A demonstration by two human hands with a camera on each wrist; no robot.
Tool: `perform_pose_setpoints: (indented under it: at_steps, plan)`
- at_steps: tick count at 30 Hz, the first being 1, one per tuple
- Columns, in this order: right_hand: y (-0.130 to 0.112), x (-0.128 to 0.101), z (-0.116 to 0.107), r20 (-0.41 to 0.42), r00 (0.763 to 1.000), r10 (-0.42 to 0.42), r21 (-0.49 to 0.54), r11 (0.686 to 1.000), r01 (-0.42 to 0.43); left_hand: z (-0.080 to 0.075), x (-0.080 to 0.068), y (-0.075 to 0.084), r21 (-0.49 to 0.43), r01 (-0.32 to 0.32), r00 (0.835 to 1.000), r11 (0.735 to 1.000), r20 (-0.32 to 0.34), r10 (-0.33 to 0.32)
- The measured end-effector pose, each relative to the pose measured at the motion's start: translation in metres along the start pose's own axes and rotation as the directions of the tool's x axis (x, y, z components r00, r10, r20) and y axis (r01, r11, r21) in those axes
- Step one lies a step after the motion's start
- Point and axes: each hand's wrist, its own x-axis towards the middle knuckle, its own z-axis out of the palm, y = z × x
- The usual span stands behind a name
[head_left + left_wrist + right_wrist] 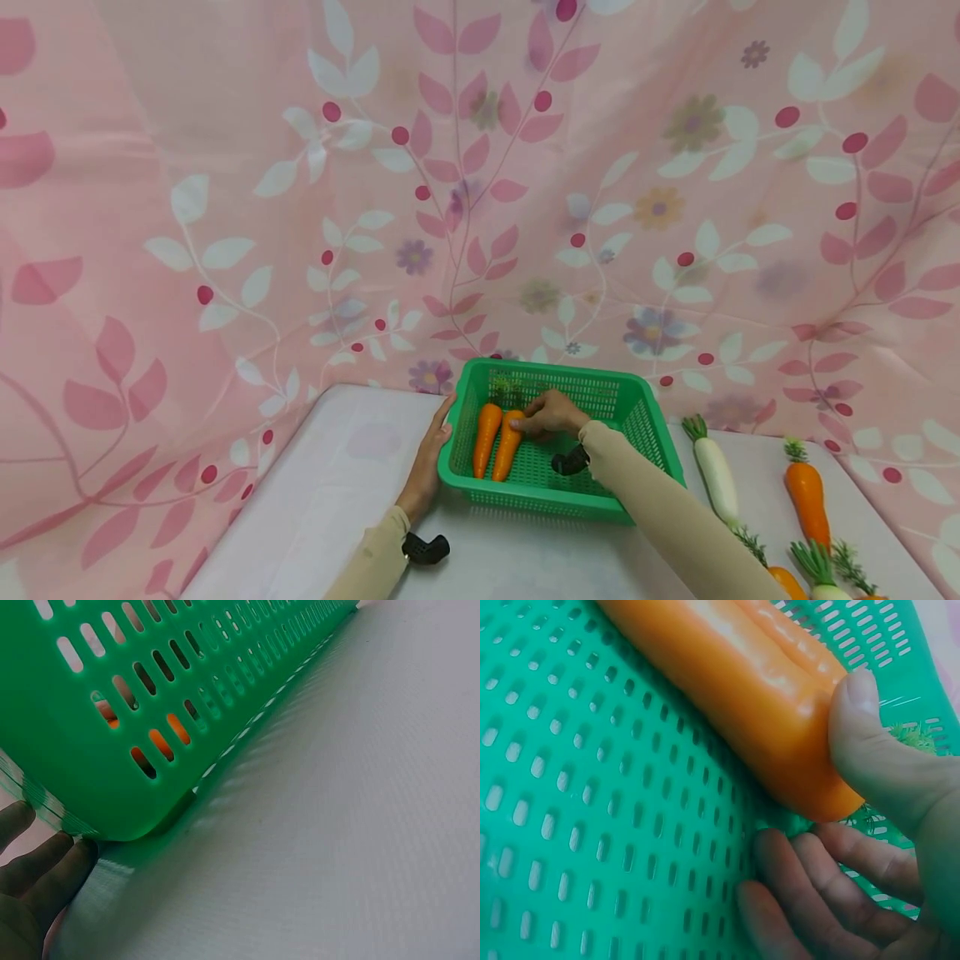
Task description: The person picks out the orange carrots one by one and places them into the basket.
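A white radish [715, 471] and an orange carrot [807, 495] are laid on the white desk [337, 492] at the right, well apart. A pink floral cloth [225, 208] is hung behind.

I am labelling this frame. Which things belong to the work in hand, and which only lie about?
In hand:
- green basket, left hand against its side
- carrot held at its top by the right hand
- second carrot beside it in the basket

Lying about:
- white radish on the table
- loose carrot to the right of the radish
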Motion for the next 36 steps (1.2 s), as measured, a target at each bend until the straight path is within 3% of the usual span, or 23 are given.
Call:
perform_pose_setpoints:
  at_steps: [13, 19, 28, 36]
  plan:
    - [0.0, -0.006, -0.006, -0.048, 0.996, 0.073, -0.058, 0.995, -0.076, 0.003, 0.001, 0.003, -0.016, 0.011, 1.0, 1.0, 0.018, -0.011]
    - [-0.004, -0.023, -0.022, -0.067, 0.996, 0.066, -0.066, 0.995, -0.071, 0.003, 0.0, 0.0, -0.019, 0.017, 1.0, 1.0, 0.005, -0.017]
    - [-0.007, -0.066, -0.088, -0.089, 0.996, 0.021, -0.117, 0.993, -0.032, -0.001, -0.002, -0.002, 0.017, 0.013, 1.0, 1.0, -0.001, -0.013]
    - [0.012, -0.114, -0.156, -0.232, 0.973, 0.0, -0.195, 0.98, -0.047, -0.001, 0.001, -0.016, 0.015, -0.003, 1.0, 1.0, -0.021, 0.003]
